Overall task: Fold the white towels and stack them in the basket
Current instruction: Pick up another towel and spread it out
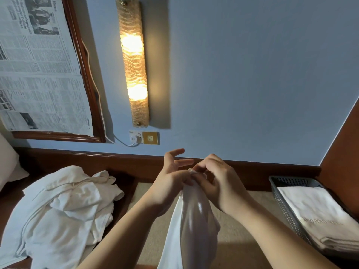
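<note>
Starting from the left, a framed newspaper (38,65) hangs on the blue wall (252,74), inside a dark wooden frame. A white cable (101,117) runs down along the right edge of this frame to a plug in the wall socket (144,137). Just right of the frame, a long wall lamp (133,61) is lit with warm yellow light.

Below the newspaper, a pile of unfolded white towels (64,214) lies crumpled on a dark wooden surface (124,183). This pile is well apart from the basket.

In the middle I hold one white towel (191,226) up in front of me with both hands. My left hand (171,181) pinches the top edge of the towel with the thumb and one finger, while the other fingers are spread out and point to the wall. My right hand (215,181) is just beside it, touching it, and its curled fingers grip the same top edge. The towel hangs down from my hands between my two forearms, in long vertical folds, and leaves the picture at the bottom. Under it is a beige surface (233,230).

On the right, a grey mesh basket (281,200) stands near a brown wooden panel (343,148). Inside it lies a stack of folded white towels (320,214), and the top one has pale letters that I cannot read fully.
</note>
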